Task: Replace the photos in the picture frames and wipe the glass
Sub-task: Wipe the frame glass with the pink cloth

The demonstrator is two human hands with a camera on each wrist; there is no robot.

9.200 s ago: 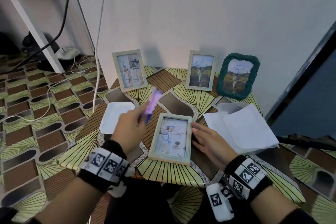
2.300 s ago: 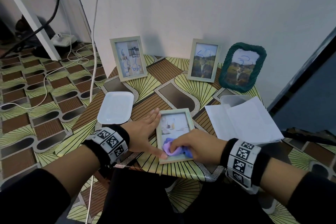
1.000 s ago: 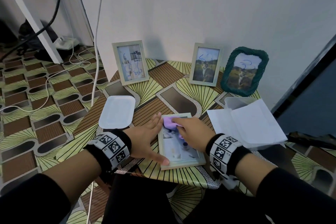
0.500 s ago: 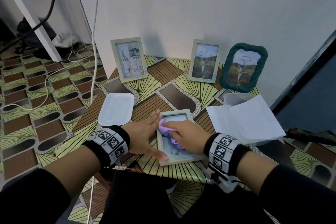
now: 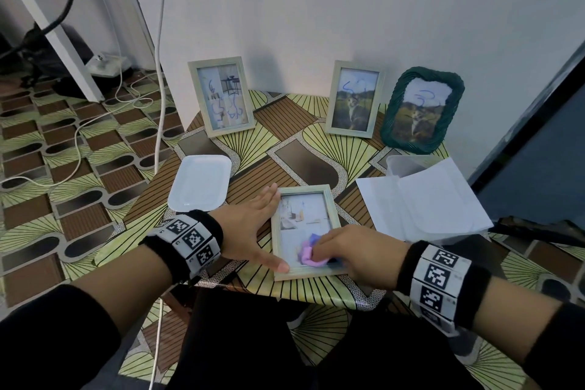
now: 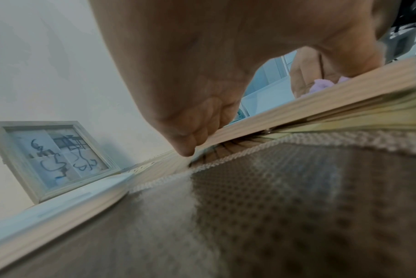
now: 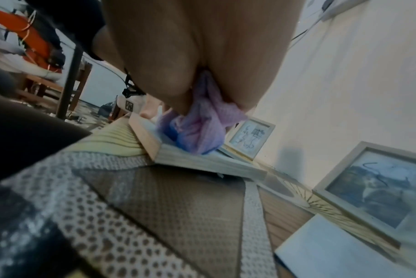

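A pale wooden picture frame (image 5: 331,199) lies flat near the table's front edge, glass up. My right hand (image 5: 354,255) grips a bunched lilac-and-blue cloth (image 5: 308,255) and presses it on the glass near the frame's lower edge; the cloth (image 7: 202,129) bulges out under my fingers in the right wrist view. My left hand (image 5: 253,225) lies flat with straight fingers along the frame's left side (image 6: 297,109), thumb on its lower left corner. Three frames stand against the wall with blue scribbles on their glass: a pale one (image 5: 221,96), another pale one (image 5: 354,98), a green wicker one (image 5: 421,109).
A white rectangular tray (image 5: 201,182) sits left of the flat frame. Loose white sheets (image 5: 424,203) lie on a clear container at the right. Cables run over the patterned floor (image 5: 47,136) on the left. A dark edge (image 5: 522,98) rises at the right.
My right hand has slid the cloth from the upper part of the glass down to its lower edge. The left hand has stayed flat at the frame's left side.
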